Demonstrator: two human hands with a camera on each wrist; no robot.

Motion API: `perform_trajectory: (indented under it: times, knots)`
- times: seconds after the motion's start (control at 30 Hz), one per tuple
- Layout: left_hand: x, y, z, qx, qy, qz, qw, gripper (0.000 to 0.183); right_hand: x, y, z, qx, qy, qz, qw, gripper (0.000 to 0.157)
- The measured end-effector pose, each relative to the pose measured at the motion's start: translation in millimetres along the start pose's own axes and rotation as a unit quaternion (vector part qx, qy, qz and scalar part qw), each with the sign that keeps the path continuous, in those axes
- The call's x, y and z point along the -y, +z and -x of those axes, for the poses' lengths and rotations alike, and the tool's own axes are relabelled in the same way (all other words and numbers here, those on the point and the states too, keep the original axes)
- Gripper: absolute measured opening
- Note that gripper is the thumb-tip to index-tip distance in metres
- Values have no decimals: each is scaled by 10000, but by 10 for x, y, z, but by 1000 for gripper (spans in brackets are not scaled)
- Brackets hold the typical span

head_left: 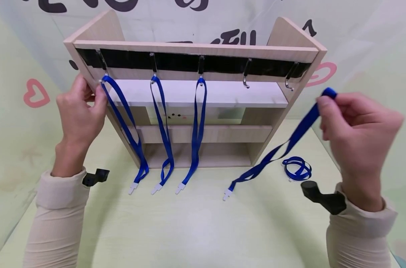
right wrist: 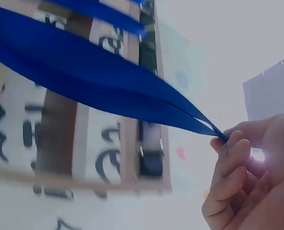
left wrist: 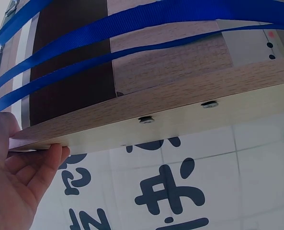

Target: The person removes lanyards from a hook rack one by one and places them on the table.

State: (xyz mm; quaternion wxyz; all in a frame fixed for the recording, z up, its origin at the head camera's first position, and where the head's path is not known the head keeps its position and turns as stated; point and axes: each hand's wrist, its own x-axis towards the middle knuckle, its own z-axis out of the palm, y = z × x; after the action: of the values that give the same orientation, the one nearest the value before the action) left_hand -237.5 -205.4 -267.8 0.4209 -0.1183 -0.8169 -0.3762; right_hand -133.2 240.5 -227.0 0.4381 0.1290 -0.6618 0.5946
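Note:
My right hand [head_left: 361, 128] pinches the looped end of a blue lanyard [head_left: 303, 124], whose strap slants down left to a white clip [head_left: 227, 194] near the table. In the right wrist view, thumb and fingertips press the strap [right wrist: 132, 93] together. At the left, my left hand [head_left: 80, 111] grips the side panel [left wrist: 180, 96] of a wooden rack [head_left: 196, 46], fingers behind it and thumb in front. Three blue lanyards [head_left: 197, 126] hang from the rack's left and middle hooks. Two hooks on the right, one inner [head_left: 246, 72] and one outer [head_left: 291, 76], carry nothing.
A coiled blue lanyard [head_left: 296, 169] lies on the pale table [head_left: 196, 227], right of the rack. Behind stands a light backdrop [head_left: 196, 24] with dark lettering. The rack has a white shelf [head_left: 236, 93] and a lower crossbar [head_left: 216, 134].

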Motion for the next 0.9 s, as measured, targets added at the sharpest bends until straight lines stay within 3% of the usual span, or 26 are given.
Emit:
perform_trajectory:
  times: [0.07, 0.13, 0.2, 0.3, 0.4, 0.5, 0.57, 0.63, 0.7, 0.77, 0.9]
  knots:
    - [0, 0, -2, 10, -3, -6, 10000, 31, 1, -107, -50, -282, 230, 239, 9991, 22]
    - [1, -1, -2, 14, -8, -11, 10000, 31, -4, -201, -95, -446, 446, 1032, 9927, 21]
    - [3, -2, 0, 13, -18, -7, 10000, 30, -20, -277, -134, -565, 675, 1900, 9778, 17]
    - [9, -1, 3, 7, -23, -7, 10000, 30, -69, -347, -185, -703, 893, 2769, 9542, 11]
    - [16, 2, 7, 4, -23, -14, 10000, 30, -126, -382, -224, -761, 957, 2858, 9505, 9]
    - [21, 6, 10, -5, -27, -15, 10000, 30, -168, -389, -217, -483, 902, 2587, 9605, 13]
    - [21, 8, 11, -8, -28, -10, 10000, 30, -189, -392, -185, -58, 872, 2136, 9730, 14]
    - [19, 10, 12, -9, -28, 8, 10000, 30, -209, -400, -136, 637, 779, 1648, 9812, 11]
    - [15, 11, 10, -6, -21, -6, 10000, 30, -241, -416, -82, 1453, 584, 1067, 9819, 8]
    - [10, 10, 8, -9, -19, -29, 10000, 30, -261, -451, -28, 2408, 267, 1069, 9643, 10]
    - [0, 10, 1, -22, -15, -62, 10000, 31, -326, -598, 27, 4003, -443, 1204, 9074, 24]
